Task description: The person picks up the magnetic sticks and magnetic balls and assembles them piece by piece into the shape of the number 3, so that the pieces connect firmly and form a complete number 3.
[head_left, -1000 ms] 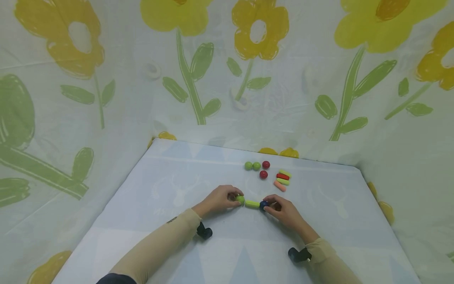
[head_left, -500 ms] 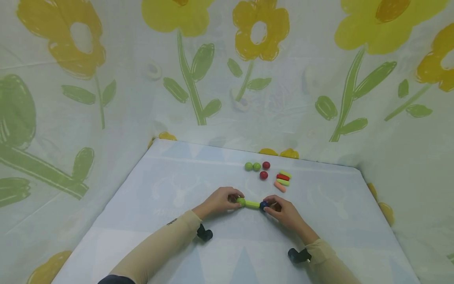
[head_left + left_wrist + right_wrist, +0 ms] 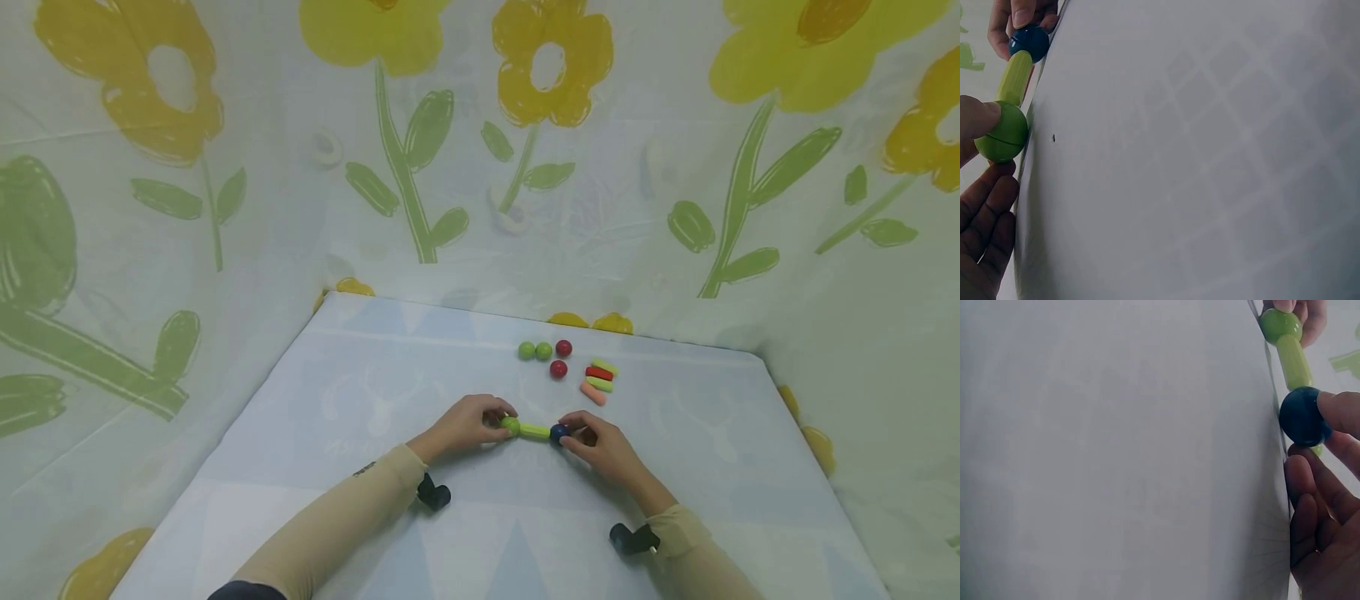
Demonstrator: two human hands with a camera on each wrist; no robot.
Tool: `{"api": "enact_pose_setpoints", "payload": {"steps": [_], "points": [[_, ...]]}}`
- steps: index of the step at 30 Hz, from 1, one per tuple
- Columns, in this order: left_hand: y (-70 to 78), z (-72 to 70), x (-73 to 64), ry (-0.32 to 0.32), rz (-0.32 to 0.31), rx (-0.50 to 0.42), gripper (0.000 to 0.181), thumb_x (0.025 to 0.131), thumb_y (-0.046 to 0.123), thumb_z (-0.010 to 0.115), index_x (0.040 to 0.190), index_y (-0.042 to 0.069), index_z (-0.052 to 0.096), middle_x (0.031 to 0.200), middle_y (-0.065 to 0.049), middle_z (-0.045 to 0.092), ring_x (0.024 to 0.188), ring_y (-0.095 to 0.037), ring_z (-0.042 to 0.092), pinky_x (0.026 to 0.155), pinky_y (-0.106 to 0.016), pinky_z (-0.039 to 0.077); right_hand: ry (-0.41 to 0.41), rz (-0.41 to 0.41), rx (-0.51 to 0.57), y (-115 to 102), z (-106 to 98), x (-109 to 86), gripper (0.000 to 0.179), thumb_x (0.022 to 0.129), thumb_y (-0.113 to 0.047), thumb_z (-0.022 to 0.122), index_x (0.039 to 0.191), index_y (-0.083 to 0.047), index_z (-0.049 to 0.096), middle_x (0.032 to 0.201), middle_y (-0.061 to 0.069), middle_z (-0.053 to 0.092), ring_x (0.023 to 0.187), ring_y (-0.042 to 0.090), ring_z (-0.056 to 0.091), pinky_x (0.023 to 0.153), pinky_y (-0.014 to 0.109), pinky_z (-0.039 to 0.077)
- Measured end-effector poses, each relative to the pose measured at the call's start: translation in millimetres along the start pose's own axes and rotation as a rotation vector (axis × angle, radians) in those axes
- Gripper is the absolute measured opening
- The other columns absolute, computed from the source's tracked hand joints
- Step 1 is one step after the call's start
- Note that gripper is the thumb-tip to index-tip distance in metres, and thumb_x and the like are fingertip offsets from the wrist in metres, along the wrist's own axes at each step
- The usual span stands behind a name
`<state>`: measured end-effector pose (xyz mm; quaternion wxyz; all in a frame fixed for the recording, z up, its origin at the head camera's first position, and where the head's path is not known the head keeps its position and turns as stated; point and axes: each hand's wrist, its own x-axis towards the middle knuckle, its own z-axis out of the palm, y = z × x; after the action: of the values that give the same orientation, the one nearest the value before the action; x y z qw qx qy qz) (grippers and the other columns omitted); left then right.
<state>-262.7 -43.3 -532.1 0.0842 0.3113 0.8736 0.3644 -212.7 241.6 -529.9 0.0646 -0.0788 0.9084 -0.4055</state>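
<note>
Left ball (image 3: 511,427): coloured green
Right ball (image 3: 559,433): coloured dark blue
Middle rod (image 3: 535,431): tinted yellow-green
Loose balls (image 3: 558,369): coloured green, red
Loose rods (image 3: 599,374): coloured yellow-green, red, salmon
Curtain (image 3: 600,242): printed with yellow flowers
Bench (image 3: 517,558): patterned with pale-blue triangles

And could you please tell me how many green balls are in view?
3: a front green ball in the left hand and, farther back side by side, a left green ball and right green ball.

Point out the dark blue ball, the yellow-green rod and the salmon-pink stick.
Dark blue ball (image 3: 1300,417), right wrist view: the middle of its visible face.
Yellow-green rod (image 3: 1015,78), left wrist view: midway along its length.
Salmon-pink stick (image 3: 592,393), head view: midway along its length.
</note>
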Motion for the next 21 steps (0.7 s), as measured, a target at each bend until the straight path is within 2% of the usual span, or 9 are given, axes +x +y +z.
{"api": "enact_pose_setpoints", "payload": {"steps": [11,21], "points": [[1.3,0.6,-1.3,0.003,0.005,0.006,0.029,0.092,0.022,0.077,0.12,0.018,0.072,0.103,0.009,0.067,0.093,-0.007,0.059,0.085,-0.026,0.05,0.002,0.016,0.01,2.0,0.5,0.5,0.031,0.093,-0.024,0.076,0.122,-0.018,0.066,0.108,-0.001,0.068,0.088,0.016,0.058,0.076,0.025,0.051],[0.8,2.2,-1.2,0.02,0.035,0.03,0.029,0.092,0.022,0.077,0.12,0.017,0.071,0.109,0.008,0.067,0.096,-0.008,0.058,0.086,-0.027,0.05,-0.003,-0.015,0.021,6.6,0.6,0.8,0.029,0.094,-0.024,0.075,0.121,-0.017,0.066,0.11,-0.001,0.068,0.088,0.016,0.058,0.076,0.024,0.051]]}}
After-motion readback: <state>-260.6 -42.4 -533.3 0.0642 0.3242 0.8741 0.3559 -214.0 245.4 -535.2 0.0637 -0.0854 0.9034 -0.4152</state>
